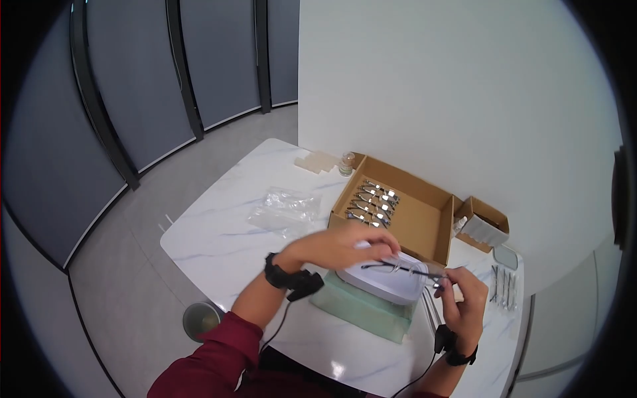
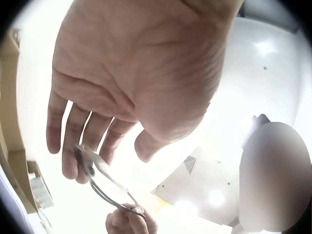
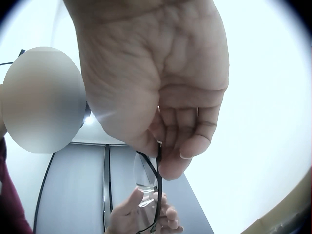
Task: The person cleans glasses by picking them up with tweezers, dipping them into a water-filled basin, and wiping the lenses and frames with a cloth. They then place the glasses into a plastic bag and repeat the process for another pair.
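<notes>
My right hand (image 1: 466, 302) pinches a pair of glasses (image 1: 430, 274) with dark temples and clear lenses between thumb and fingers, at one end of the frame. In the right wrist view the glasses (image 3: 159, 187) hang from those fingertips, with the left hand behind them. My left hand (image 1: 345, 247) is at the other end of the glasses, its fingers relaxed and slightly bent; in the left wrist view the fingers overlap the glasses (image 2: 103, 194). Beneath both hands, a pale lilac rounded box (image 1: 381, 286) stands on a green cloth (image 1: 358, 315).
Several glasses (image 1: 375, 199) lie in rows in a cardboard box (image 1: 421, 215) at the back. Nearby are a small jar (image 1: 346, 164), clear plastic bags (image 1: 285, 209) and a smaller carton (image 1: 488, 222). Wrapped thin pieces (image 1: 504, 288) lie at right. A bin (image 1: 201, 322) stands on the floor.
</notes>
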`<state>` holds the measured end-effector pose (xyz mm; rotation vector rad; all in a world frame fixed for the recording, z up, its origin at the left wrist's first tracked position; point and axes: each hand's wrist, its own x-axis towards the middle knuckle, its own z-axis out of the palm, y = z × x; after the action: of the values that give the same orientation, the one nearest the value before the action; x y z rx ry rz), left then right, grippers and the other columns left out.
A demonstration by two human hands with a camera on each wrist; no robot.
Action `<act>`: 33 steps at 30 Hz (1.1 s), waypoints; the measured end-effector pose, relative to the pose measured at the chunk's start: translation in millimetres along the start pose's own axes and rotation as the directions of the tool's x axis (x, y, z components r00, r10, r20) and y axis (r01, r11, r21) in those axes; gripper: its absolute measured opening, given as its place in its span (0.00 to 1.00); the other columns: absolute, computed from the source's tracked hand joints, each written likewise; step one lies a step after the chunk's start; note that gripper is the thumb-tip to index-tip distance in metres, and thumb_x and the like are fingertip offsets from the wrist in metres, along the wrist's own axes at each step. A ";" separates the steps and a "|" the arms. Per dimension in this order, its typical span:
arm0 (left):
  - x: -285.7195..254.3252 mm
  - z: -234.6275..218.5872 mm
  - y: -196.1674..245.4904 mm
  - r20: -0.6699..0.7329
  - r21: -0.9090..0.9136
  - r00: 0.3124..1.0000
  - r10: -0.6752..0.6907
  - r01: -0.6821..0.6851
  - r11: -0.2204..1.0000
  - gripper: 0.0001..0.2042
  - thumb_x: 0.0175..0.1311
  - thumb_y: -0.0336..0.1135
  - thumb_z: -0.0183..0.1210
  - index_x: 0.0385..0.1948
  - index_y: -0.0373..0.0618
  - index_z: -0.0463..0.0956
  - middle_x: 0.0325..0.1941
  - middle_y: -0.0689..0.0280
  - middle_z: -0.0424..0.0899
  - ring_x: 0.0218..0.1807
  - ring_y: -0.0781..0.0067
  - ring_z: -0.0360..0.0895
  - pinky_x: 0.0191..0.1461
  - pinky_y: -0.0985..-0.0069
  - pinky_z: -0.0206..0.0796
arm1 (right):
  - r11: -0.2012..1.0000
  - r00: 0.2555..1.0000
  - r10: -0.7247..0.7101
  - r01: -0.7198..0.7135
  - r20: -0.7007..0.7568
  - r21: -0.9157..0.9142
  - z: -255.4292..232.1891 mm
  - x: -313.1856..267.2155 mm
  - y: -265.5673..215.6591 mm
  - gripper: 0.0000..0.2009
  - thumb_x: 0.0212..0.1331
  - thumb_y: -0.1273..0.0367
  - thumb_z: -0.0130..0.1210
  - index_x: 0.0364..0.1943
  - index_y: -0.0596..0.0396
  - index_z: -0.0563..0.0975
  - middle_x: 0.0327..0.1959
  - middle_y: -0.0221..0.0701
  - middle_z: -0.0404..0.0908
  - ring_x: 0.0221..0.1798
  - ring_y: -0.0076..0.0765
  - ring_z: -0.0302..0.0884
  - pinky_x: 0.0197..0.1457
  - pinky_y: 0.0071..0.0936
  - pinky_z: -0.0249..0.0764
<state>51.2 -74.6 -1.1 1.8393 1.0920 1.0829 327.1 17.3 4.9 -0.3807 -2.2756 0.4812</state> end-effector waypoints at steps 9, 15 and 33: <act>-78.5 -84.6 -91.1 -0.246 0.538 0.906 -0.344 0.423 0.729 0.28 0.50 0.38 0.71 0.55 0.42 0.77 0.55 0.57 0.81 0.60 0.59 0.75 0.67 0.65 0.64 | 0.996 0.979 0.043 -0.058 -0.199 -0.072 -8.3 0.8 4.3 0.05 0.57 0.82 0.56 0.37 0.65 0.78 0.22 0.35 0.76 0.22 0.30 0.77 0.27 0.24 0.69; -96.8 -90.8 -134.7 -0.205 0.725 0.884 -0.419 0.425 0.542 0.37 0.44 0.41 0.73 0.61 0.40 0.72 0.61 0.50 0.73 0.67 0.49 0.64 0.72 0.62 0.55 | 0.995 0.989 0.000 -0.015 -0.148 -0.100 -7.5 0.8 4.8 0.06 0.56 0.82 0.56 0.38 0.65 0.79 0.23 0.36 0.77 0.22 0.34 0.77 0.28 0.27 0.70; -81.9 -67.8 -85.2 -0.294 0.496 0.924 -0.246 0.368 0.787 0.23 0.53 0.40 0.71 0.51 0.45 0.79 0.47 0.62 0.84 0.53 0.64 0.77 0.65 0.65 0.63 | 1.000 0.986 -0.024 0.024 -0.164 0.001 11.9 4.6 4.0 0.06 0.54 0.82 0.58 0.37 0.64 0.80 0.29 0.39 0.82 0.25 0.38 0.79 0.30 0.27 0.74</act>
<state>-59.5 -106.3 -73.9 1.8814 1.9210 0.8340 315.8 20.1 -1.5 -0.3770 -2.1174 0.4245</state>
